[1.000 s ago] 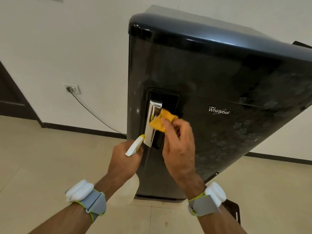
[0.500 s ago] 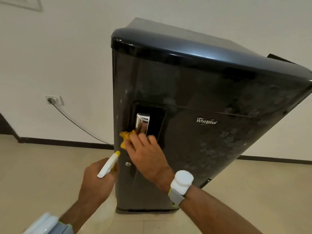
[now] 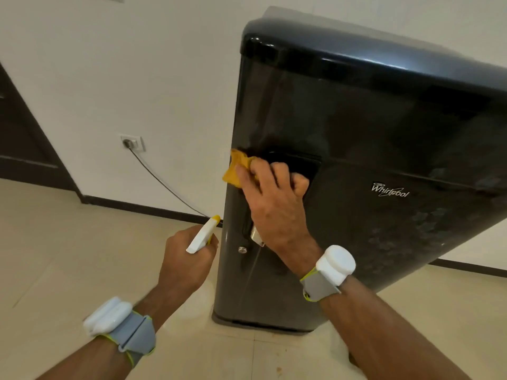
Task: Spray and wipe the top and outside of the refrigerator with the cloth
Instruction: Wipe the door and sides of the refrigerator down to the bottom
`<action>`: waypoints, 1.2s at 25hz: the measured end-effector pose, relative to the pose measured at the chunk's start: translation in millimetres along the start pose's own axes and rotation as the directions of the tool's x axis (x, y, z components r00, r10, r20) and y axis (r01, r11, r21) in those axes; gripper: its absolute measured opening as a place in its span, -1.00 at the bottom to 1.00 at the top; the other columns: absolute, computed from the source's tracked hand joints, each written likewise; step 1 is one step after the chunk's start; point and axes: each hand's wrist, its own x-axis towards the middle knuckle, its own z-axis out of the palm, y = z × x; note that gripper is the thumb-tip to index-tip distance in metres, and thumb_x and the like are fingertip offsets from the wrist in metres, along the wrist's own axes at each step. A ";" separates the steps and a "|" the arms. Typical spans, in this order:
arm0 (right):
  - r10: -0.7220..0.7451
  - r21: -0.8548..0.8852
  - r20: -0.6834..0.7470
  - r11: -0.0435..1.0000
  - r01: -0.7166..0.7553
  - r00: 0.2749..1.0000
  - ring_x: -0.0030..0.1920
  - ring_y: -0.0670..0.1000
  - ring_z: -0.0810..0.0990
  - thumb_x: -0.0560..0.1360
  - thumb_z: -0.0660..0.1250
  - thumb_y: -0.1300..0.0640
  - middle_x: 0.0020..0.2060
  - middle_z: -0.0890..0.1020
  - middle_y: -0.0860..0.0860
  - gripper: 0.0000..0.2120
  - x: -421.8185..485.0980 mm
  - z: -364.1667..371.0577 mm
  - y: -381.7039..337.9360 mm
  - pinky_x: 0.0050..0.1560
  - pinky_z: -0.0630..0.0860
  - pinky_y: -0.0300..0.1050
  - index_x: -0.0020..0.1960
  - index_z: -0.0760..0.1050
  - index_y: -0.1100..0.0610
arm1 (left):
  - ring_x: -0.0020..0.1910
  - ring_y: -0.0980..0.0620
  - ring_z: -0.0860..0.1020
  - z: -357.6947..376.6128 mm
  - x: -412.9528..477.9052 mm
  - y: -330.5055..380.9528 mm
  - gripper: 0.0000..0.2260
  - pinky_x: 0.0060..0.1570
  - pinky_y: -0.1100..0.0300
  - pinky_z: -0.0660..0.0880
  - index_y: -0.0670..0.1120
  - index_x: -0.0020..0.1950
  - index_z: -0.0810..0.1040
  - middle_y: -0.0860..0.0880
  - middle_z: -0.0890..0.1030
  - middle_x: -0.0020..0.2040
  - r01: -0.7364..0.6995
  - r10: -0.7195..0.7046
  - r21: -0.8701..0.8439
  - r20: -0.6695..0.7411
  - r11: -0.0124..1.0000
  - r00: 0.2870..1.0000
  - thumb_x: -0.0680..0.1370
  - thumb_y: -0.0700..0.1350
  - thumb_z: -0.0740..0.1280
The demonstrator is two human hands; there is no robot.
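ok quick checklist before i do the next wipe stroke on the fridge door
1. cloth in right hand: ok, held against the refrigerator door beside the handle recess.
2. spray bottle in left hand: ok, gripped, nozzle towards the door's edge.
3. bottle fill: cannot tell, its body is hidden by the hand.
4. power cord away from both hands: ok, it runs from the wall socket towards the back of the refrigerator.
5. door wet enough to wipe: cannot tell, no spray shows on the dark surface.
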 end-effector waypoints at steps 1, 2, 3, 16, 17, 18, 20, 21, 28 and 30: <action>-0.024 -0.039 -0.019 0.999 0.023 1.000 0.10 0.12 0.44 0.63 0.09 0.17 0.20 0.48 0.09 -0.63 5.9 2.8 -2.0 -0.01 0.29 0.04 0.40 0.40 0.14 | -0.29 -0.14 0.57 -1.2 0.3 2.0 -0.96 -0.35 0.15 0.53 -0.17 -0.10 0.62 -0.18 0.61 -0.25 -0.002 0.002 -0.002 -0.001 1.000 1.000 0.54 -0.22 0.39; -0.147 -0.082 0.026 0.986 0.148 0.989 0.07 0.11 0.45 0.62 0.11 0.16 0.19 0.47 0.08 -0.63 -0.1 13.1 -6.7 -0.03 0.29 0.03 0.41 0.40 0.16 | -0.32 -0.14 0.56 -1.6 0.5 5.3 -0.94 -0.34 0.11 0.52 -0.18 -0.12 0.62 -0.20 0.60 -0.27 -0.003 0.003 -0.011 -0.008 1.000 1.000 0.54 -0.23 0.39; -0.330 -0.092 0.157 0.933 0.347 0.931 0.06 0.09 0.45 0.60 0.20 0.12 0.18 0.48 0.06 -0.64 -16.1 25.2 -14.9 -0.02 0.28 0.01 0.37 0.45 0.15 | -0.33 -0.15 0.54 -2.0 0.6 8.3 -0.94 -0.34 0.10 0.51 -0.18 -0.13 0.62 -0.20 0.59 -0.28 -0.003 0.002 -0.025 -0.021 1.000 1.000 0.54 -0.23 0.39; -0.577 -0.047 0.477 0.737 0.675 0.663 0.05 0.06 0.45 0.51 0.36 0.10 0.17 0.51 0.00 -0.73 -30.2 21.5 -21.5 -0.02 0.31 -0.04 0.20 0.60 0.08 | -0.21 -0.11 0.59 -2.9 -5.0 9.5 -0.87 -0.23 0.16 0.57 -0.17 0.05 0.61 -0.14 0.63 -0.13 0.041 -0.044 -0.056 -0.046 0.998 0.998 0.55 -0.15 0.40; -0.558 -0.022 0.510 0.752 0.658 0.654 0.03 0.05 0.46 0.48 0.41 0.07 0.12 0.51 0.00 -0.74 -36.8 22.9 -20.8 -0.02 0.28 -0.03 0.16 0.62 0.08 | -0.21 -0.09 0.59 -4.2 -6.8 9.1 -0.87 -0.24 0.19 0.55 -0.15 0.06 0.60 -0.13 0.63 -0.12 0.054 -0.057 -0.061 -0.055 0.997 0.997 0.55 -0.14 0.41; -0.506 -0.008 0.471 0.817 0.577 0.722 0.00 0.07 0.46 0.50 0.39 0.08 0.08 0.52 0.03 -0.74 -31.1 22.7 -17.7 -0.04 0.25 -0.01 0.17 0.60 0.11 | -0.20 -0.08 0.58 -4.1 -7.1 7.3 -0.86 -0.27 0.24 0.51 -0.14 0.07 0.60 -0.12 0.63 -0.11 0.071 -0.075 -0.062 -0.056 0.996 0.996 0.55 -0.14 0.41; -0.359 -0.070 0.269 0.918 0.390 0.894 -0.03 0.10 0.47 0.56 0.23 0.16 0.08 0.51 0.09 -0.70 -5.1 15.9 -15.2 -0.08 0.28 0.01 0.26 0.49 0.18 | -0.21 -0.08 0.58 -3.9 -9.4 4.7 -0.87 -0.31 0.29 0.47 -0.15 0.07 0.60 -0.14 0.63 -0.11 0.096 -0.098 -0.047 -0.035 0.994 0.995 0.55 -0.15 0.40; -0.287 -0.120 0.173 0.943 0.310 0.942 -0.04 0.10 0.49 0.56 0.17 0.19 0.09 0.51 0.10 -0.68 6.7 14.6 -14.0 -0.09 0.32 0.01 0.29 0.45 0.20 | -0.21 -0.09 0.59 -2.6 -10.5 4.7 -0.89 -0.33 0.26 0.49 -0.15 0.05 0.61 -0.16 0.64 -0.12 0.087 -0.088 -0.039 -0.026 0.995 0.996 0.56 -0.16 0.39; -0.585 0.096 0.634 0.709 0.699 0.506 0.00 0.01 0.53 0.46 0.45 0.04 0.07 0.52 -0.02 -0.82 -60.2 33.7 -34.8 0.09 0.37 -0.07 0.04 0.66 0.02 | -0.18 -0.10 0.61 -0.4 -13.8 -0.2 -0.83 -0.18 0.11 0.62 -0.16 0.10 0.62 -0.13 0.65 -0.09 0.112 -0.113 -0.041 -0.045 0.993 0.993 0.54 -0.13 0.41; -0.555 0.151 0.517 0.809 0.569 0.651 0.00 0.07 0.52 0.50 0.38 0.09 0.09 0.53 0.05 -0.82 -41.3 18.4 -20.0 0.07 0.37 -0.02 0.07 0.62 0.12 | -0.19 -0.07 0.59 -0.9 -14.5 1.1 -0.84 -0.28 0.29 0.48 -0.16 0.10 0.61 -0.13 0.64 -0.09 0.110 -0.111 -0.030 -0.038 0.994 0.993 0.54 -0.15 0.41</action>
